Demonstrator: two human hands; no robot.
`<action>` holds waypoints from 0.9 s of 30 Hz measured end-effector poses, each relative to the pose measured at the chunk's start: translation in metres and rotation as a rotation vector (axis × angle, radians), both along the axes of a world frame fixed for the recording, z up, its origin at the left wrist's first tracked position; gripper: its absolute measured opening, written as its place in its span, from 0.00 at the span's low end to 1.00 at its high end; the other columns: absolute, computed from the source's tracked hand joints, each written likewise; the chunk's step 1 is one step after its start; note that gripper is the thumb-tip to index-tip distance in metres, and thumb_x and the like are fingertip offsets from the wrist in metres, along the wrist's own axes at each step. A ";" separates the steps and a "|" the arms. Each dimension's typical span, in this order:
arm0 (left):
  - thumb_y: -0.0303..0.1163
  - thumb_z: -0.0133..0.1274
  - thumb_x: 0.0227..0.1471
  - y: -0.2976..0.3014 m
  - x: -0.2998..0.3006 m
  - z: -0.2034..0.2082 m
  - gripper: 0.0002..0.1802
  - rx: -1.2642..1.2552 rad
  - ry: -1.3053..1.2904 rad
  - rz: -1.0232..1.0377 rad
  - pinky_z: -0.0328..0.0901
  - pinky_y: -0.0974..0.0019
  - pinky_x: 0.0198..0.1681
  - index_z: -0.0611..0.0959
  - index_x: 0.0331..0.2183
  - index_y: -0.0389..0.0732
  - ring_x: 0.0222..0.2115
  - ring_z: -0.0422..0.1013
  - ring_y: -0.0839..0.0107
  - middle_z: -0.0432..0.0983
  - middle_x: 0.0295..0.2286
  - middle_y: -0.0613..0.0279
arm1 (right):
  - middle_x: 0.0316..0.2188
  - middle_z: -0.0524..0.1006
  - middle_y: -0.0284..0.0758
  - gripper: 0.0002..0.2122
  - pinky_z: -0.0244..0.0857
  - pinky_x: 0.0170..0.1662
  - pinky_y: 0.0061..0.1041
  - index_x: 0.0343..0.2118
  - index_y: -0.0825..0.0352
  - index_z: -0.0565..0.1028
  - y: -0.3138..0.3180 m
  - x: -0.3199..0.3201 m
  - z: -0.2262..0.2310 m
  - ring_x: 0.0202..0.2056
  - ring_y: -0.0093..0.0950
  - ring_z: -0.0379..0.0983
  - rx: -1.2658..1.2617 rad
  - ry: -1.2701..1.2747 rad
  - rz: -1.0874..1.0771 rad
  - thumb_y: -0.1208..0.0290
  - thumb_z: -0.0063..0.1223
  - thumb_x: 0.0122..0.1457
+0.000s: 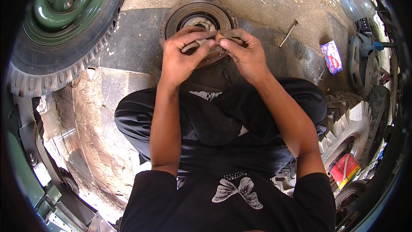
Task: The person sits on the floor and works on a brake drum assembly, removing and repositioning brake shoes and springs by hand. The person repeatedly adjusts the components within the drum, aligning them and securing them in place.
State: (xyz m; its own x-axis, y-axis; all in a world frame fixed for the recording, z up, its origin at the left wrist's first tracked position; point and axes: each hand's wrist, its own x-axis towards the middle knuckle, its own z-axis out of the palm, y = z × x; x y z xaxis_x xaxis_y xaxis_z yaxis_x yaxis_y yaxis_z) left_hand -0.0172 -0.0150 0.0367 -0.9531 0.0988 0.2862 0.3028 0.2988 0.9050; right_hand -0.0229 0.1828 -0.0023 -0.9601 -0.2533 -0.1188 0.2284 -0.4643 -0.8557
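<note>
My left hand [183, 55] and my right hand [243, 51] meet over a rusty round brake drum [177, 13] that lies flat on the ground in front of my crossed legs. Together they pinch a small curved brownish metal piece [192, 46], with the fingertips touching at its top edge. The left hand wraps the piece from the left, the right hand grips its right end. Most of the piece is hidden behind my fingers. The drum's dark centre hole shows just above my hands.
A green-rimmed knobbly tyre [60, 21] lies at the upper left. A metal rod [288, 33] and a small colourful packet [332, 56] rest on the concrete at right. A second tyre [346, 124] and a red-yellow container [344, 169] sit at my right side. A plastic bottle [355, 1] stands far right.
</note>
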 end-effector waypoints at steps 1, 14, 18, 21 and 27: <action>0.24 0.69 0.50 0.002 0.002 0.003 0.13 -0.025 0.006 -0.007 0.73 0.65 0.47 0.91 0.41 0.37 0.40 0.81 0.65 0.85 0.38 0.54 | 0.42 0.85 0.38 0.12 0.74 0.52 0.25 0.47 0.72 0.80 0.001 0.000 -0.001 0.44 0.24 0.81 -0.011 0.003 0.011 0.75 0.65 0.63; 0.22 0.69 0.51 -0.002 0.005 0.000 0.12 0.061 -0.173 -0.056 0.71 0.68 0.48 0.90 0.40 0.33 0.41 0.80 0.70 0.86 0.36 0.58 | 0.41 0.85 0.34 0.11 0.73 0.52 0.23 0.47 0.72 0.81 -0.004 0.003 0.001 0.45 0.22 0.80 0.041 0.038 0.013 0.74 0.64 0.64; 0.28 0.69 0.53 0.002 0.005 0.001 0.10 0.137 -0.233 0.043 0.72 0.70 0.42 0.90 0.37 0.33 0.32 0.79 0.74 0.86 0.31 0.60 | 0.41 0.85 0.36 0.11 0.73 0.49 0.23 0.47 0.72 0.80 0.001 -0.002 0.006 0.44 0.23 0.81 0.193 0.079 0.027 0.72 0.63 0.66; 0.34 0.68 0.58 0.000 0.000 -0.005 0.13 0.263 -0.381 0.204 0.68 0.72 0.32 0.90 0.34 0.33 0.25 0.75 0.78 0.82 0.25 0.63 | 0.43 0.84 0.38 0.14 0.75 0.46 0.23 0.52 0.73 0.78 0.011 -0.018 0.011 0.44 0.26 0.81 0.297 0.117 -0.026 0.71 0.59 0.68; 0.47 0.61 0.64 -0.014 -0.008 -0.019 0.25 0.673 -0.602 0.425 0.60 0.69 0.22 0.83 0.27 0.32 0.17 0.61 0.78 0.67 0.18 0.68 | 0.39 0.85 0.41 0.10 0.76 0.42 0.30 0.45 0.67 0.82 0.029 -0.032 -0.011 0.39 0.31 0.84 0.963 0.392 -0.110 0.70 0.65 0.63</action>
State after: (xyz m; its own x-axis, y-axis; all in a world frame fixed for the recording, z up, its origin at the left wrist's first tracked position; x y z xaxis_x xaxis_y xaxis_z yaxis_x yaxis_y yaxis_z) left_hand -0.0253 -0.0288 0.0181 -0.8763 -0.2893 -0.3851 -0.2752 -0.3555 0.8933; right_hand -0.0547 0.2114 -0.0135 -0.9870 -0.1259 0.1003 -0.1470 0.4518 -0.8799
